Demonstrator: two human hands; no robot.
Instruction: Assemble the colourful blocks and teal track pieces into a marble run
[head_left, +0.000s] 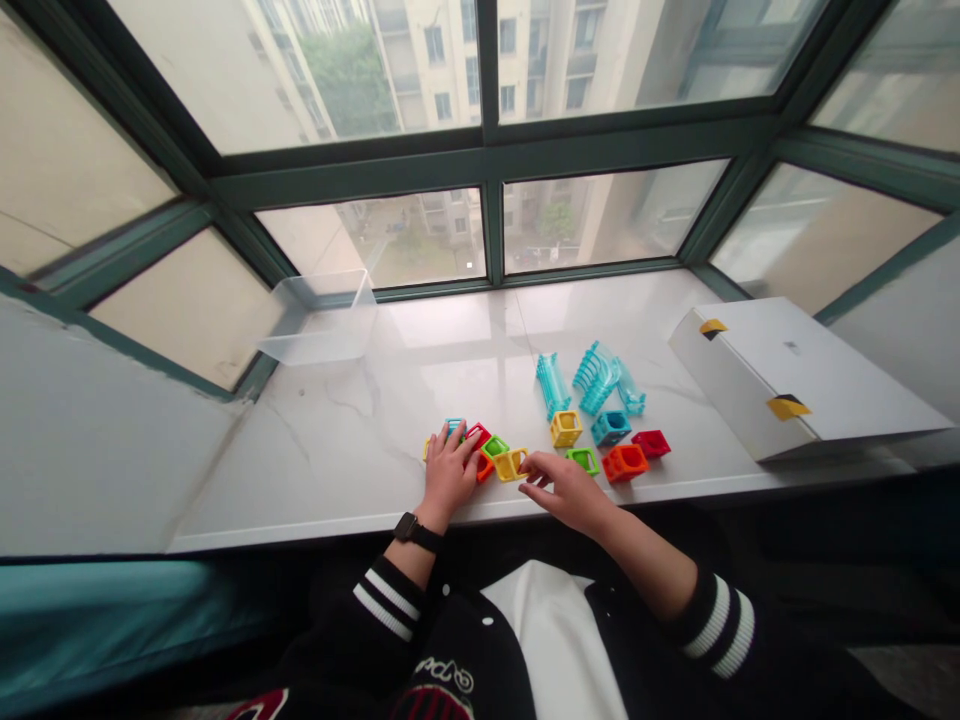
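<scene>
My left hand [450, 472] lies over the left part of a cluster of plastic toy blocks, its fingers spread and bent around them, partly hiding blue, yellow and orange ones. A red block [478, 433] and a green block [495, 447] show to the right of its fingers. At the cluster's right end is a yellow cube-shaped block [511, 465] with open sides. My right hand [568, 490] is beside it, fingertips at its right edge, with a gap between thumb and fingers. Just beyond that hand sits another green block [582, 460].
A second yellow block [566, 429], a blue block [610, 428], an orange block [625, 463] and a red block [651, 444] stand to the right. Behind them lie clear blue track pieces [596, 376]. A transparent bin [322, 325] is back left, a white box [810, 370] right.
</scene>
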